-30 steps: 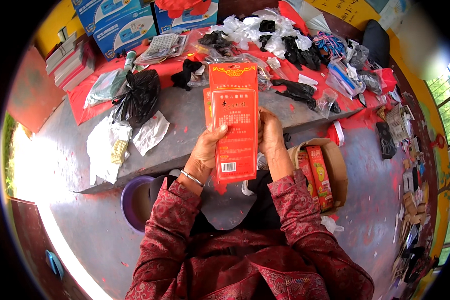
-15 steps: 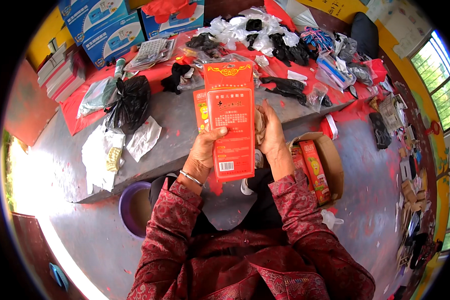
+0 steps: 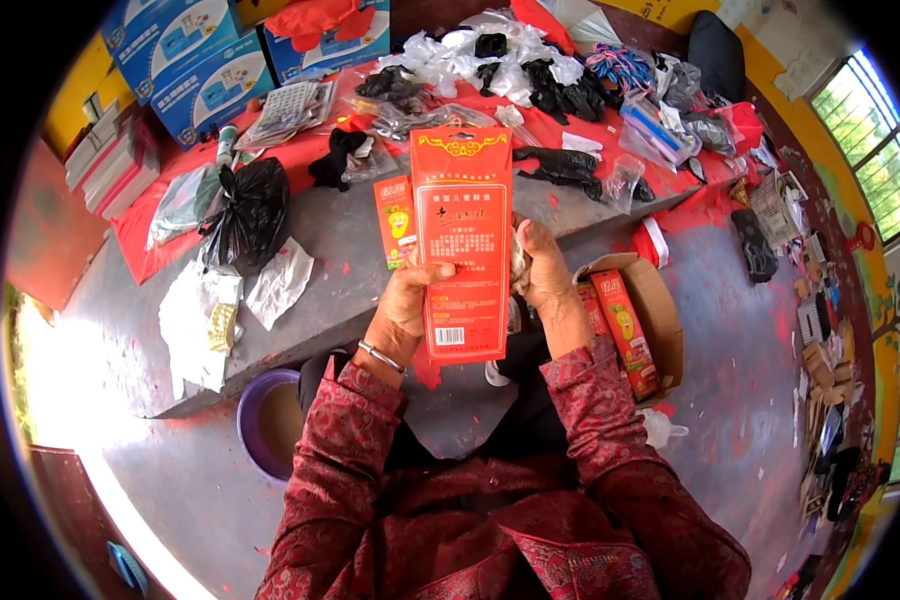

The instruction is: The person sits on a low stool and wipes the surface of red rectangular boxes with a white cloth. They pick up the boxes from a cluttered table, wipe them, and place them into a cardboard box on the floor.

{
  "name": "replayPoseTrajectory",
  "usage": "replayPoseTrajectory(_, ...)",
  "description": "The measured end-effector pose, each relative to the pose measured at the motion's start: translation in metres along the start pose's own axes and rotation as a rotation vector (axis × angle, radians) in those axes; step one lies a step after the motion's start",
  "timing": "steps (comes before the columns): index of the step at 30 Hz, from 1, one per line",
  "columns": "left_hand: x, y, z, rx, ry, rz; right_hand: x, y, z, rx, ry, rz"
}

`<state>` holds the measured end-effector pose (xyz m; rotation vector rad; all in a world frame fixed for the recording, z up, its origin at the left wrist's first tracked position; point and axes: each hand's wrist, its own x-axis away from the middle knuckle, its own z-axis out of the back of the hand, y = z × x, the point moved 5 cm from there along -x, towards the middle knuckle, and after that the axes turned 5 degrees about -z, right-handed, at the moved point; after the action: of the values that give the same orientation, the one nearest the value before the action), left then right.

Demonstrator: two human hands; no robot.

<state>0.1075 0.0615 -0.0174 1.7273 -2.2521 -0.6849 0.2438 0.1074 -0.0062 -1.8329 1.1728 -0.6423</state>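
A flat red cardboard packet (image 3: 467, 220) with yellow scrollwork and a hanging hole stands upright before me. My left hand (image 3: 407, 300) grips its left edge, thumb on the front and the other fingers hidden behind. At its right edge is my right hand (image 3: 550, 280), thumb raised and fingers closed round a crumpled tan cloth-like thing (image 3: 519, 266), mostly hidden by the packet. Beyond my left hand, a similar red packet with a yellow cartoon figure (image 3: 398, 222) lies on the grey ledge (image 3: 345, 290).
An open cardboard box (image 3: 667, 335) by my right forearm holds red packets (image 3: 625, 335). To the left are a purple basin (image 3: 255, 425) and a black plastic bag (image 3: 250, 210). Plastic bags (image 3: 470, 60) and other clutter cover the red cloth along the back.
The view has shifted slightly. More of the packet on the ledge shows beside the held one. My right hand has turned a little, and less of the tan thing shows.
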Motion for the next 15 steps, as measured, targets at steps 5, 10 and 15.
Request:
replayPoseTrajectory(5, -0.002, -0.001, 0.01, -0.024, 0.048, -0.003, -0.002, -0.001, -0.005, 0.028, -0.029, -0.021)
replayPoseTrajectory(10, -0.005, -0.002, 0.018, -0.043, 0.093, 0.005, -0.004, -0.001, -0.006, 0.052, 0.033, -0.077)
replayPoseTrajectory(15, -0.012, -0.003, 0.02, -0.029, 0.091, 0.007, -0.009, -0.002, 0.0, 0.077, 0.044, -0.079)
